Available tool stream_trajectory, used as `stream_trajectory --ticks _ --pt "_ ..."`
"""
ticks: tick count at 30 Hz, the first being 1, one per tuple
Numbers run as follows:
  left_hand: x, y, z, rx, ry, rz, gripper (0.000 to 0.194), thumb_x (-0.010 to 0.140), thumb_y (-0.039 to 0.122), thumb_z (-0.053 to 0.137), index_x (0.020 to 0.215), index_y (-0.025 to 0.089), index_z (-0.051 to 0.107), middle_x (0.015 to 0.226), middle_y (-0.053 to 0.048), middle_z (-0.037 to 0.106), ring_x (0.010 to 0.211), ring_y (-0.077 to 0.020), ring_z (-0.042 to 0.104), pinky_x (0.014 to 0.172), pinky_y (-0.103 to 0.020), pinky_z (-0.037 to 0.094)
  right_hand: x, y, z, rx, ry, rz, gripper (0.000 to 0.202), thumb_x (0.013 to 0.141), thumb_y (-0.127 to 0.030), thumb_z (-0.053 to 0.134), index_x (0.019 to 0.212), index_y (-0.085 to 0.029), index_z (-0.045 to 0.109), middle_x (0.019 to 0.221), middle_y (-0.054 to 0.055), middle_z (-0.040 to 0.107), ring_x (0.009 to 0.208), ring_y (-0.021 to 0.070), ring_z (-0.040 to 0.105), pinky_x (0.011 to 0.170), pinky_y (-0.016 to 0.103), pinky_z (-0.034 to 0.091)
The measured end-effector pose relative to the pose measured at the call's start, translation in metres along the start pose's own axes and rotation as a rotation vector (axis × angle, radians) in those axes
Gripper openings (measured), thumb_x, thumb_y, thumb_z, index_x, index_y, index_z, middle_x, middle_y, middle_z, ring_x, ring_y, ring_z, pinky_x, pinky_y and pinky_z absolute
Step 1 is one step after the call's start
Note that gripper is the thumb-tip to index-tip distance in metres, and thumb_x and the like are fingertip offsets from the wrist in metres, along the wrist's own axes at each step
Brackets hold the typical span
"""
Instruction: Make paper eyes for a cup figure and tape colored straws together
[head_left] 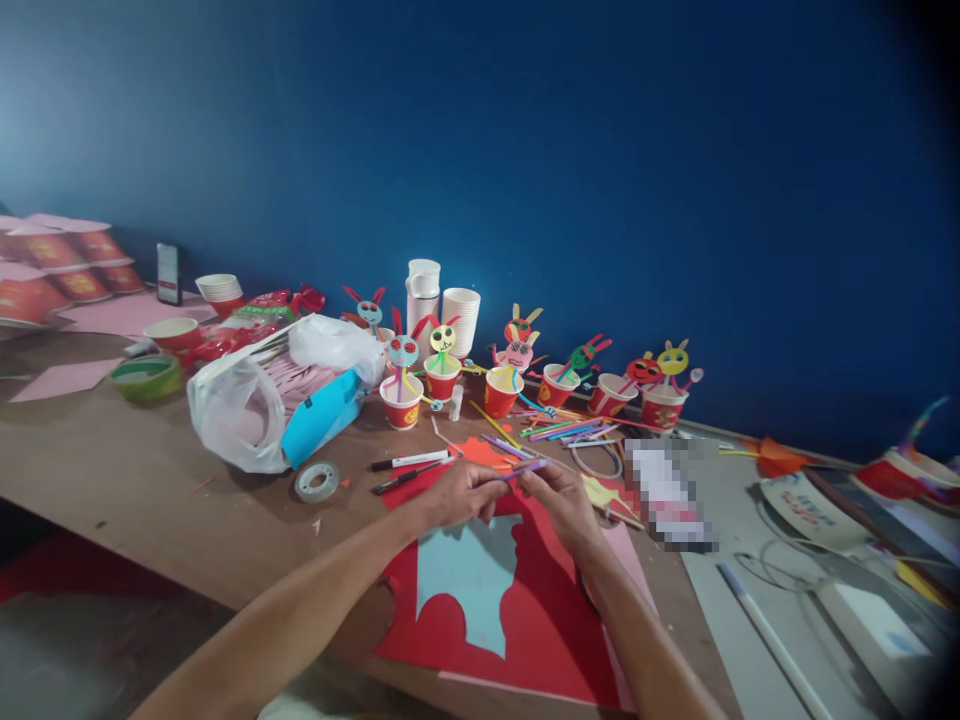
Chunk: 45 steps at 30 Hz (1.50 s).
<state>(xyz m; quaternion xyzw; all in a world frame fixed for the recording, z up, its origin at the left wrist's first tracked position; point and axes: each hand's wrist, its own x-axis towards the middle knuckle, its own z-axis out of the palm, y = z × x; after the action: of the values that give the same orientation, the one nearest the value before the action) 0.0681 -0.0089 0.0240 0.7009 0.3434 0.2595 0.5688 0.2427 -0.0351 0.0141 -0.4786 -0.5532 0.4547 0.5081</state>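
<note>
Both of my hands meet over the red sheet in the middle of the table. A short purple straw (527,469) runs between them, pinched at its left part by my left hand (465,492) and at its right part by my right hand (559,497). Below them a light-blue sheet (472,575) with rounded pieces cut out lies on the red sheet (559,610). Orange paper scraps (480,453) show just behind my fingers. Two pens, one a marker (409,461), lie left of my left hand.
Red paper cups (401,402) with paper animal faces on straws line the wall. Coloured straws (570,428) lie before them. Left are a plastic bag (232,420) of paper, clear tape (316,482) and green tape (146,378). A white box (874,620) and cables lie right.
</note>
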Motion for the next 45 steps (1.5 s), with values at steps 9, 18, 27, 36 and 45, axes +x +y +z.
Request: stream_trajectory --ticks 9,18,27,36,45 --pt "-0.001 -0.001 0.013 -0.19 -0.064 -0.054 0.032 0.082 0.041 0.045 0.07 0.014 0.057 0.039 0.004 0.049 0.03 -0.0059 0.035 0.035 -0.018 0.025 -0.003 0.004 0.004 0.149 0.179 0.006 0.019 0.072 -0.039 0.063 0.073 -0.02 0.067 0.066 0.001 0.062 0.065 0.0147 0.055 0.065 0.028 0.045" --pt "0.0 -0.002 0.002 -0.324 -0.103 -0.058 0.038 0.079 0.049 0.048 0.067 0.013 0.054 0.056 -0.003 0.06 0.045 -0.0083 0.05 0.048 -0.021 0.038 0.002 0.011 0.001 0.155 -0.076 0.069 0.024 0.072 -0.039 0.065 0.083 -0.018 0.067 0.078 0.003 0.066 0.072 0.0165 0.058 0.071 0.03 0.045" --pt "0.0 -0.003 0.007 -0.337 -0.063 -0.071 0.037 0.073 0.05 0.056 0.071 0.013 0.053 0.053 -0.002 0.059 0.041 -0.0076 0.048 0.044 -0.02 0.036 -0.002 0.008 0.008 0.166 0.039 0.081 0.021 0.071 -0.039 0.065 0.074 -0.019 0.06 0.068 0.0 0.06 0.065 0.014 0.054 0.065 0.026 0.044" --pt "0.007 -0.009 -0.007 -0.659 0.127 -0.05 0.025 0.077 0.04 0.054 0.081 0.016 0.05 0.053 0.008 0.04 0.035 -0.002 0.027 0.034 -0.015 0.021 0.019 0.023 -0.056 -0.575 0.236 -0.028 0.037 0.082 -0.045 0.045 0.096 -0.017 0.064 0.082 0.006 0.068 0.075 0.0188 0.061 0.066 0.028 0.046" --pt "0.01 -0.013 -0.012 -0.734 0.27 -0.044 0.028 0.075 0.041 0.058 0.084 0.016 0.05 0.05 0.01 0.026 0.037 -0.0022 0.019 0.034 -0.015 0.012 0.026 0.036 -0.047 -1.05 0.141 -0.05 0.023 0.08 -0.032 0.047 0.085 -0.025 0.069 0.092 0.004 0.068 0.082 0.0215 0.061 0.069 0.029 0.04"
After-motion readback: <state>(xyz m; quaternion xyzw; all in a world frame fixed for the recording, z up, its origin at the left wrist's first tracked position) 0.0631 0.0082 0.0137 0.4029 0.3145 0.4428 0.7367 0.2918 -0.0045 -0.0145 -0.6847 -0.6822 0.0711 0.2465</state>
